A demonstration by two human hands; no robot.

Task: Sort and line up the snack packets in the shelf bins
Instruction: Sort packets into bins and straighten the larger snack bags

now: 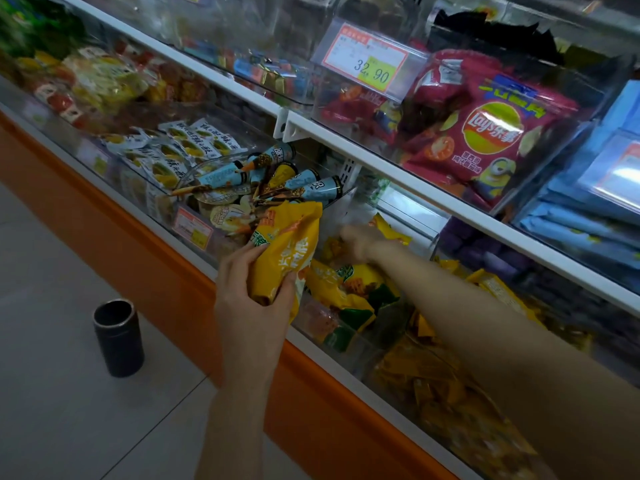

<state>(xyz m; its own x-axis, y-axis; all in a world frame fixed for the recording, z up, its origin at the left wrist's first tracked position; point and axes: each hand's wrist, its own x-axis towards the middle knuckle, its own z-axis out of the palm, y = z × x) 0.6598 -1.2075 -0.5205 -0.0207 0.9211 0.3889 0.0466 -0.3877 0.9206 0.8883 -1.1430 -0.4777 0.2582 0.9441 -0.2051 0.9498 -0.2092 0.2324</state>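
My left hand [250, 299] grips a bunch of yellow snack packets [289, 249] and holds them upright in front of the lower shelf's clear bin [346, 348]. More yellow and green packets [349, 289] lie loose inside that bin. My right hand [356, 242] reaches deep into the same bin among the packets at the back. It is blurred, and whether its fingers hold a packet does not show.
Left of this bin sits one with blue cone snacks [277, 174], and further left white-yellow packets [180, 147]. The upper shelf holds red Lay's bags [485, 133] behind a price tag [370, 62]. A dark cylindrical cup [118, 337] stands on the floor by the orange shelf base [145, 265].
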